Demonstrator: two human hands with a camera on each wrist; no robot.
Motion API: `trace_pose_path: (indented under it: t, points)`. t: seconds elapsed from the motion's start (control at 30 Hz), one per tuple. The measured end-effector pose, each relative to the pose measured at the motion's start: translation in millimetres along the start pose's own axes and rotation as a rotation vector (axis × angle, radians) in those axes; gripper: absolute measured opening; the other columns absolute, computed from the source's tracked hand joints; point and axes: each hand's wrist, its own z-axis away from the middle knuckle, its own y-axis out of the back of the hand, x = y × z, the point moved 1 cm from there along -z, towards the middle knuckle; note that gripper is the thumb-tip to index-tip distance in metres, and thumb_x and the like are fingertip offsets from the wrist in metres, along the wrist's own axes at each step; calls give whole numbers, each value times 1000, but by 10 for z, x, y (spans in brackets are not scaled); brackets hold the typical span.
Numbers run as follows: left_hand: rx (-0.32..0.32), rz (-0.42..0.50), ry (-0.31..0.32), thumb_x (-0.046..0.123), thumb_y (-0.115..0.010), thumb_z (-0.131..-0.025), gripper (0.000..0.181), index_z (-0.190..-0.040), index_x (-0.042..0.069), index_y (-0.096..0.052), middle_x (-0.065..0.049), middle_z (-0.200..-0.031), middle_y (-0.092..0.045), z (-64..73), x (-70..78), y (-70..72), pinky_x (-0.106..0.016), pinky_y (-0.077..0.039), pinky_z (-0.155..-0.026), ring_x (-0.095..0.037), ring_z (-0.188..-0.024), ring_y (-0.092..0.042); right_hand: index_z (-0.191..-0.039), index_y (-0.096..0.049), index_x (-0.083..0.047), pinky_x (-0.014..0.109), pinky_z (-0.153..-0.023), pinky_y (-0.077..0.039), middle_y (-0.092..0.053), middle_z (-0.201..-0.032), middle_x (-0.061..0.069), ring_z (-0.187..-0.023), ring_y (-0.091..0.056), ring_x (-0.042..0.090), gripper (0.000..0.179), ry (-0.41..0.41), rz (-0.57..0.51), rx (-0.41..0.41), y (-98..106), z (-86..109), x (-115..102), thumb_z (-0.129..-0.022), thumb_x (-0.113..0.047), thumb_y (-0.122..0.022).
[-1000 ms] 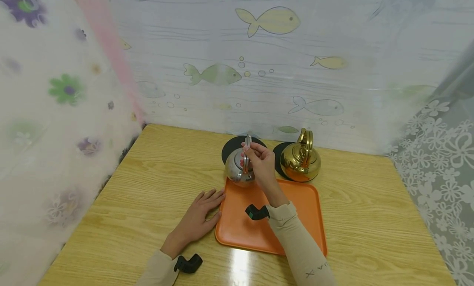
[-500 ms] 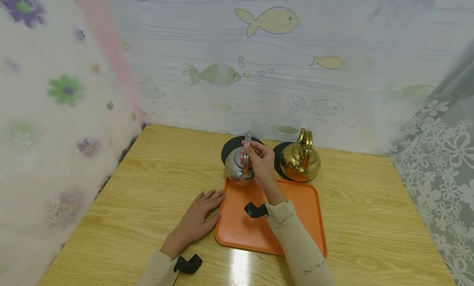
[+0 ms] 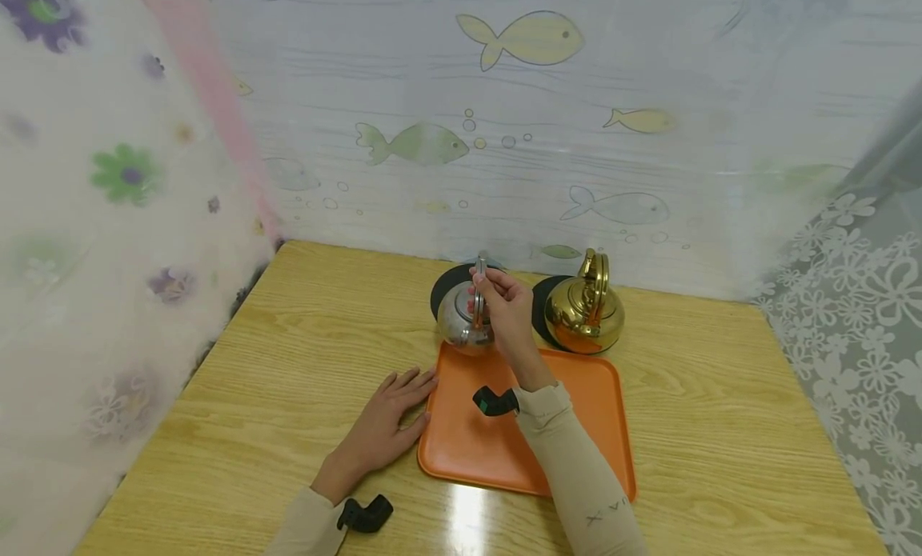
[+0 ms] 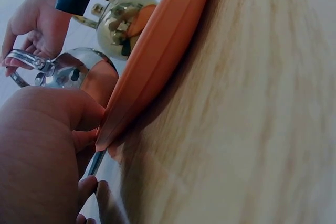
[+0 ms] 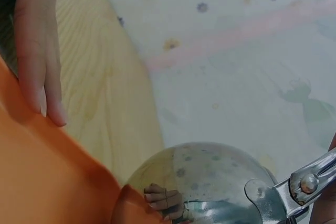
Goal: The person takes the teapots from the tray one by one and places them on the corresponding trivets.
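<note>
My right hand (image 3: 510, 312) pinches the raised handle of a silver kettle (image 3: 454, 324), thumb on the near side. The kettle is upright at the tray's far left edge, overlapping a black round mat (image 3: 442, 286) in the head view; its base is partly hidden. In the right wrist view the shiny kettle body (image 5: 210, 182) mirrors a hand and the tray. My left hand (image 3: 389, 420) lies flat on the table, fingers spread, fingertips and thumb touching the left rim of the orange tray (image 3: 461, 436).
A gold kettle (image 3: 569, 310) with its handle up stands just right of the silver one, beyond the tray. Another black round mat (image 3: 542, 304) shows behind it. The wooden table (image 3: 288, 332) ends at a curtain with fish prints (image 3: 403, 212).
My right hand and the silver kettle have shifted slightly up and away from me. The left hand, tray and gold kettle stay where they were.
</note>
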Motion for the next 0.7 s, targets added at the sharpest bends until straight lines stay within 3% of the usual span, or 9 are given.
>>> trace_pose_path:
  t: [0.43,0.7]
  points:
    - [-1,1,0,31,-63,-101,52,-149,11,-54,-2,-157,-47,4,-12,6,-63,-24,-121,-32,-149,-38,-131,-60,15,24,-59,-61,-77,-91,-7,-59,-69,11,37,-57,1,22,-21,-64,-14,-101,-7,-63]
    - [0,14,-3,30,-63,-101,52,-148,10,-55,-3,-156,-48,-3,1,9,-63,-24,-121,-32,-148,-38,-129,-62,14,25,-60,-61,-76,-83,-4,-57,-69,12,36,-88,16,36,-33,-119,-33,-100,-7,-64]
